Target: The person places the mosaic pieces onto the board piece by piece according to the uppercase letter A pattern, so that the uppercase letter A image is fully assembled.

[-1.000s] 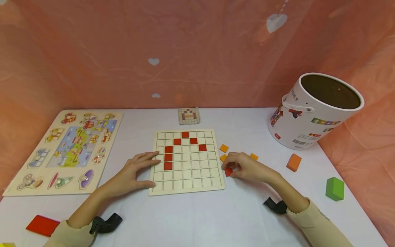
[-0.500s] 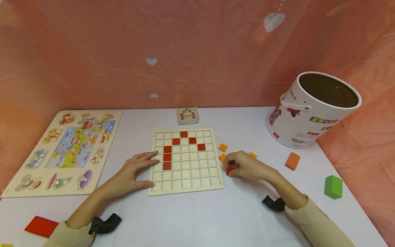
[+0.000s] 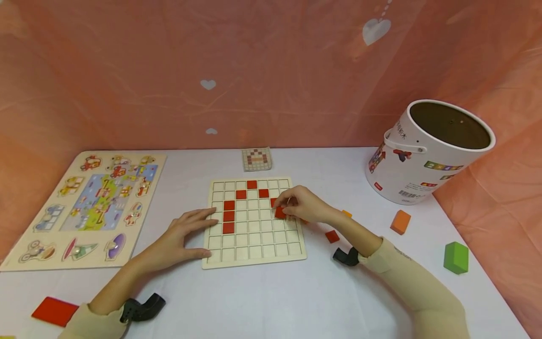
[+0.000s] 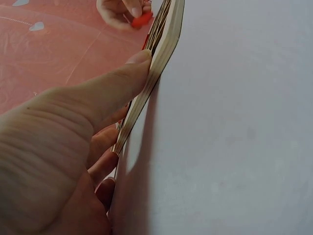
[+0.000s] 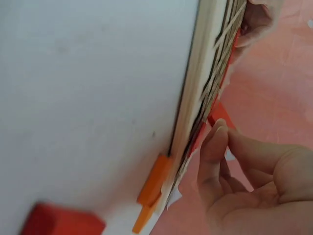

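Observation:
A pale wooden grid board [image 3: 262, 242] lies mid-table, with several red square tiles set in its cells in an arch shape. Over its right side, my right hand [image 3: 308, 205] pinches a red tile [image 3: 280, 213] between thumb and fingertips, just below the rightmost placed tile. The pinched tile [image 5: 222, 115] also shows in the right wrist view, close to the board's surface. My left hand [image 3: 179, 238] rests at the board's left edge with fingers spread, fingertips and thumb touching the rim. In the left wrist view the thumb [image 4: 115, 85] lies against that edge.
A small pattern card [image 3: 256, 159] lies behind the board. Right of it are a loose red tile [image 3: 332, 236], orange tiles partly hidden by my arm, an orange block [image 3: 400, 221], a green block [image 3: 456, 257] and a white bucket [image 3: 406, 174]. A picture puzzle [image 3: 46, 193] lies left.
My right hand has picked up a red tile beside the board and carried it up and left over the grid. Another red tile now shows on the table. The left hand stays put.

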`<state>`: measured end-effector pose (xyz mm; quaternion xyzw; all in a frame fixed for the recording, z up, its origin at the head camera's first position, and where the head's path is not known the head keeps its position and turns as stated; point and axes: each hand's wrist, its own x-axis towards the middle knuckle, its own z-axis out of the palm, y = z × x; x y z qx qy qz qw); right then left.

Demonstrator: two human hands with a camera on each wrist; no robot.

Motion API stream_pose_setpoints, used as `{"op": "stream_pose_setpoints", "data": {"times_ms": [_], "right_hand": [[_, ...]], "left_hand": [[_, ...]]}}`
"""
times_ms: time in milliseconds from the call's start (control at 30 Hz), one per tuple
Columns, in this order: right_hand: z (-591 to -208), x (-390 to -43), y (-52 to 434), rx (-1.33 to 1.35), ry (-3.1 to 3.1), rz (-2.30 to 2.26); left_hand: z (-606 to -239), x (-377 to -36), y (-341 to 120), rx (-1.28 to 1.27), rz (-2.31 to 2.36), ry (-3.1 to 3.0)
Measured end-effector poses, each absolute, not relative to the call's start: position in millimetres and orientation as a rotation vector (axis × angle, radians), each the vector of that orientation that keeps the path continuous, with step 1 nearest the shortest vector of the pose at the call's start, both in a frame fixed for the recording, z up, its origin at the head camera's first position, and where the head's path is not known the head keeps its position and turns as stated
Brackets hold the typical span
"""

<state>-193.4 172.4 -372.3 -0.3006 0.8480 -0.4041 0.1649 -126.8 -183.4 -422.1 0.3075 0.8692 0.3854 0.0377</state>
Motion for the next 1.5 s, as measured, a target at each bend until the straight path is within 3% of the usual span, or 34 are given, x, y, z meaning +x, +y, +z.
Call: {"op": "stream_pose_setpoints", "data": {"times_ms": [833,1033,1500], "right_hand": [[-367.4,-167.0,164.3,-0.978,2.659,-0.640],[-364.6,-165.7,169.9,-0.964,2.626,-0.688],[-362.9,-152.7,254.9,-0.803,2.466,-0.998]], "left_hand": [[-421.5,-127.2,-183.5,0.944,1.174,2.674],[-421.3,-127.1,-183.6,0.957,1.169,2.679],[-420.4,-126.5,-183.3,0.947,1.166,2.670]]}}
